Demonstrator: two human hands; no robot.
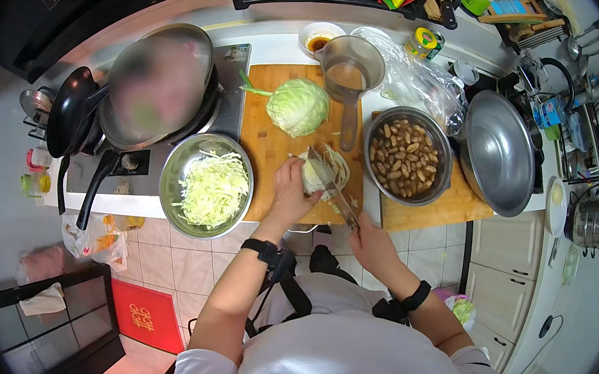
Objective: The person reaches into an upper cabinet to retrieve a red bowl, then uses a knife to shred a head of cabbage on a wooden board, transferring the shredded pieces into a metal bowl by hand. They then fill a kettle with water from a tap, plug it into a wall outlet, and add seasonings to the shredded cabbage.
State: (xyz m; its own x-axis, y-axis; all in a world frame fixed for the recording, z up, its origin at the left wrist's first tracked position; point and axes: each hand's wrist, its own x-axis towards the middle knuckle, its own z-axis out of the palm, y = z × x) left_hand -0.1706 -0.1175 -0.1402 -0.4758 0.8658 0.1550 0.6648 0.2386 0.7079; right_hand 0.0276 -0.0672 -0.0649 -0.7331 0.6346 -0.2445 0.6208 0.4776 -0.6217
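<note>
My left hand presses on a cut piece of cabbage on the bamboo cutting board. The handle of a kitchen knife is in my right hand. Its blade slants up and to the left, against the right side of the cabbage piece. Thin cabbage slices lie just right of the blade. Farther back on the board rests a larger pale green cabbage head, its stem side towards the left. Shredded cabbage half fills a steel bowl left of the board.
A translucent water ladle overlaps the board's back right. On a second board stands a metal basin of peanuts in their shells, beside a tilted large basin. Pans occupy the stove at left. A sauce bowl sits behind.
</note>
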